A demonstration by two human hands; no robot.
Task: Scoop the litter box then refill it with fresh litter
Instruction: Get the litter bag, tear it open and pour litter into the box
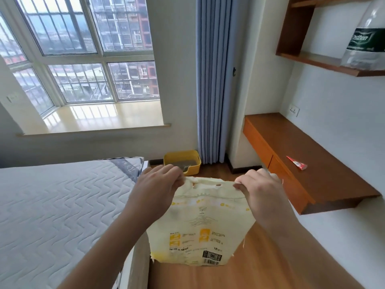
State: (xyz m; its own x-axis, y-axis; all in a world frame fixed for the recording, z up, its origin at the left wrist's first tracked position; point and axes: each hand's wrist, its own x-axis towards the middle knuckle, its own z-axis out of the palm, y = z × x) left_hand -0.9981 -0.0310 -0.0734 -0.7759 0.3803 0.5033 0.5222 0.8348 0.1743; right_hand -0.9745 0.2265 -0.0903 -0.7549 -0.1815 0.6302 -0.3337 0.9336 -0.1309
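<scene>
Both hands, left hand (159,184) and right hand (261,189), pinch the litter bag (200,224) top, fingers hiding its corners.

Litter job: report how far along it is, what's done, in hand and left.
Done: cannot tell whether scooping happened; the yellow litter box on the floor by the curtain shows greyish litter. In hand: left hand and right hand pinch the top corners of the litter bag, held upright. Left: carrying it over and pouring.
</scene>
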